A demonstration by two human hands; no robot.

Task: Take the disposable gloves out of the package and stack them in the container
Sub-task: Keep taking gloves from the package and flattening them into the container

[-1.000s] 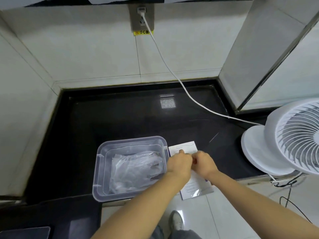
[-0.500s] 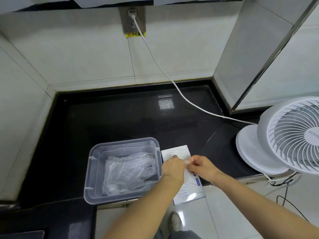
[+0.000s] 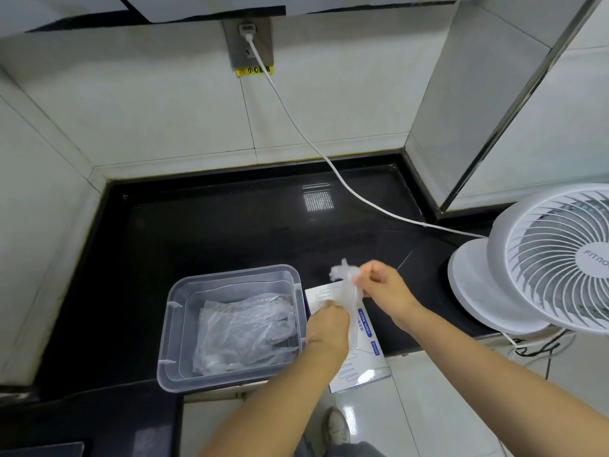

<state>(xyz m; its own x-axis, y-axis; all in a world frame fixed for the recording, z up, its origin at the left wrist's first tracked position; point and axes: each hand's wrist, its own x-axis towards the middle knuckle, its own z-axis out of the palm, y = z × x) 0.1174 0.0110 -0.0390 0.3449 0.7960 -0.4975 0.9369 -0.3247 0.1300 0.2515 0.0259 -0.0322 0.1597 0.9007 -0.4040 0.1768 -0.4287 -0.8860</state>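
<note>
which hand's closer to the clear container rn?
Left. The left hand holds the package just beside the right wall of the container; the right hand is farther right, raised, pinching a glove.

Light is even, diffuse and moderately bright, and it comes from overhead. A gridded rectangular reflection [image 3: 318, 201] near the back edge of the black counter [image 3: 204, 232] marks a source above you. The polished counter mirrors faintly. The glossy package [image 3: 362, 367] shows sheen at its near end, and the floor [image 3: 428, 390] carries a small glare spot. Shadows are soft and hard to read on the black surface. Expect wide-angle distortion: tile joints and the counter's left edge bow toward the frame borders. Your right hand [image 3: 382, 288] and the glove [image 3: 342, 273] it grips show slight motion blur. The fan [image 3: 560, 258] at the counter's right edge renders slightly soft.
</note>
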